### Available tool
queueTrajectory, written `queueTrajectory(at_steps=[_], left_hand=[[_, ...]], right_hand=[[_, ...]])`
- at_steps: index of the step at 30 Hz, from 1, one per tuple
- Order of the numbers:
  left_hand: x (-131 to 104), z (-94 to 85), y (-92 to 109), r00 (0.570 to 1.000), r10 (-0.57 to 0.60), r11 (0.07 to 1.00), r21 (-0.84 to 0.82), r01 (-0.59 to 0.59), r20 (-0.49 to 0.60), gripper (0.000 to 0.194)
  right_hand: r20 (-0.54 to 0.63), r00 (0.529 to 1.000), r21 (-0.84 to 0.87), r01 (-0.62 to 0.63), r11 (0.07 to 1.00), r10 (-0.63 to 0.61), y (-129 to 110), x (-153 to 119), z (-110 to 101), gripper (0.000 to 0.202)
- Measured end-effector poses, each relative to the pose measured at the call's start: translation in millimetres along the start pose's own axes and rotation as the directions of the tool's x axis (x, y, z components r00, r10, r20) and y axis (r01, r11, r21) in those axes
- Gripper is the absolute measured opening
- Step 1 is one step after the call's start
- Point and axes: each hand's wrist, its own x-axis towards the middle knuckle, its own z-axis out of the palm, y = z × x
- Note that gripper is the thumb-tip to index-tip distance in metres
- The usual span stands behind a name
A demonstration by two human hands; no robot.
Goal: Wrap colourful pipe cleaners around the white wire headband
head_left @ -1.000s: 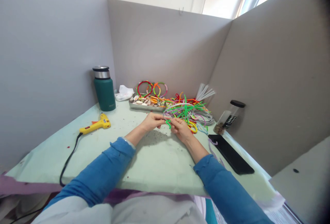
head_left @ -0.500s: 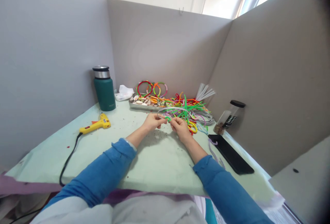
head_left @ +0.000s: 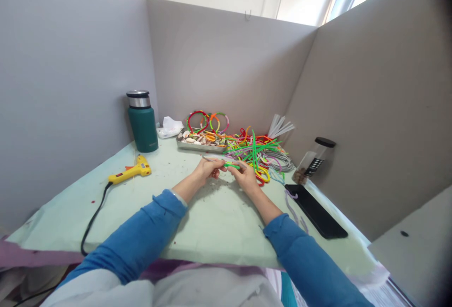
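Note:
Over the middle of the table my left hand (head_left: 207, 169) pinches a bright green pipe cleaner (head_left: 231, 165) and a thin grey hoop-like strip (head_left: 208, 158), whose end or curve shows beside the fingers. Closed on the same green piece from the other side is my right hand (head_left: 246, 175), fingertips close to those of the left. Fingers hide part of the grey strip and how the green piece lies on it. Just behind the right hand spreads a tangled heap of coloured pipe cleaners (head_left: 263, 146), with yellow loops (head_left: 262, 173) at its near edge.
A metal tray (head_left: 201, 147) of shell-like pieces stands behind the hands, with coloured rings (head_left: 198, 122) at its back. To the left are a yellow glue gun (head_left: 130, 172) and a green bottle (head_left: 143, 125). A black phone (head_left: 316, 210) and a clear jar (head_left: 312, 161) lie right.
The grey strip, arched above my hands before, now sits low and nearly level. More green shows between my fingertips, and both hands have turned slightly.

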Motion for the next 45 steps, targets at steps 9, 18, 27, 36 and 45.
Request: queueTrajectory(at_steps=[9,18,27,36,45], left_hand=[[4.5,-3.4,-5.8,0.998,0.052,0.999,-0.017,-0.052,0.027,0.034],[-1.3,2.0,-1.0,0.993,0.112,0.987,0.116,-0.114,0.027,0.033],[0.3,3.1,-2.3,0.993,0.110,0.976,0.193,-0.099,-0.051,0.034],[-3.8,8.4,2.9,0.993,0.085,0.983,0.170,-0.070,-0.083,0.025],[1.7,4.7,1.5,0.958,0.284,0.957,0.078,-0.280,-0.043,0.033]], right_hand=[[0.016,1.000,0.049,0.003,0.999,-0.004,-0.4,0.5,2.6,0.025],[0.010,1.000,-0.067,-0.005,0.998,0.006,-3.1,-0.5,1.0,0.025],[-0.045,0.994,-0.131,0.090,0.987,-0.097,3.1,1.7,1.6,0.023],[-0.021,0.999,-0.030,0.028,0.999,-0.029,-1.0,0.6,3.3,0.021],[-0.034,0.982,0.270,-0.171,0.948,0.187,-10.7,0.5,-1.0,0.023]])
